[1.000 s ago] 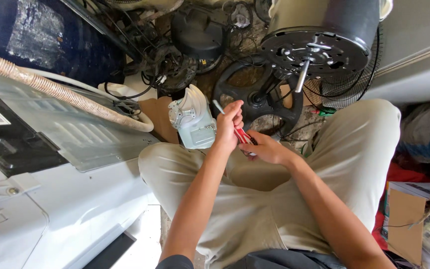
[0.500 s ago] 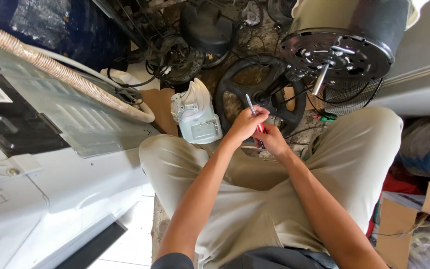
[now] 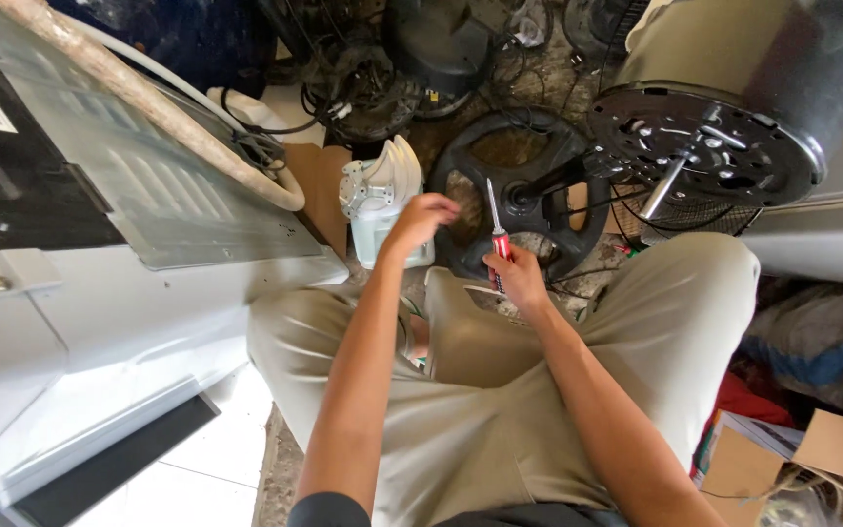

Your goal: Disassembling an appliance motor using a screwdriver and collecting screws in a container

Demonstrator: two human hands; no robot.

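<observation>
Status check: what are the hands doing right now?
Right hand gripping red-handled screwdriver, shaft up. Left hand empty, raised beside white plastic part. Black round fan base just beyond.

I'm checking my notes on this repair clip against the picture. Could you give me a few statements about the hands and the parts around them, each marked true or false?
1. The right hand holds a red-handled screwdriver with its shaft pointing up. True.
2. The left hand also grips the screwdriver. False: it is apart from it, raised near the white plastic part.
3. A round black ring-shaped base lies beyond the hands. True.
4. The person wears dark blue trousers. False: the trousers are beige.
5. A cardboard box sits at the lower right. True.
</observation>
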